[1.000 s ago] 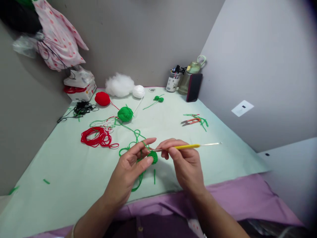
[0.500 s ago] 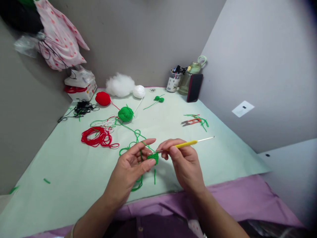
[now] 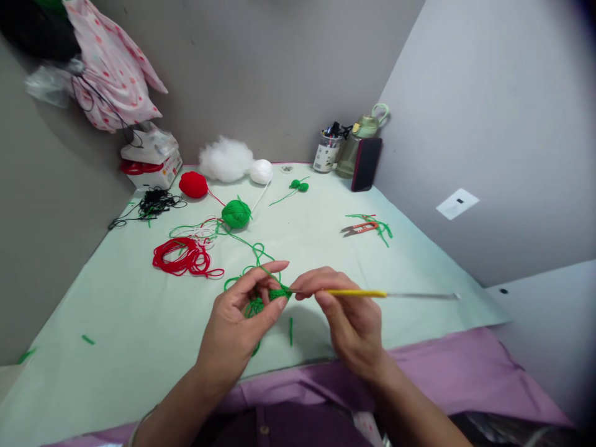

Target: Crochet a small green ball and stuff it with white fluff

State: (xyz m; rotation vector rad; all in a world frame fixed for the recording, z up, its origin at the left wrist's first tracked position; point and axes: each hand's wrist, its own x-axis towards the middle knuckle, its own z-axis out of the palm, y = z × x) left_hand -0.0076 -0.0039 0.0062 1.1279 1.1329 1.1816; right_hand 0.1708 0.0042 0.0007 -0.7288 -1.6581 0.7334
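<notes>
Between the thumb and fingers of my left hand [image 3: 246, 304] is a small green crochet piece [image 3: 280, 294]. Green yarn runs over my raised left index finger toward the green yarn ball [image 3: 236, 214]. My right hand [image 3: 351, 313] grips a crochet hook [image 3: 356, 293] by its yellow handle. The hook's working tip meets the right edge of the green piece, though the very end is hidden in the stitches. Its other metal end points right, over the table. Loose green yarn loops [image 3: 255, 307] lie behind and under my left hand.
Red yarn loops [image 3: 184, 257], a red yarn ball [image 3: 193, 185], a tangle of black yarn [image 3: 158, 203] and white stuffing [image 3: 226, 159] lie on the left. Thread snips [image 3: 361, 229] rest at right among green scraps. A phone [image 3: 367, 164] leans against a bottle [image 3: 347, 158] at the back.
The hook has swung from slanting upward to nearly level, and its free end has moved right and down. My left fingers have curled and tilted the green piece.
</notes>
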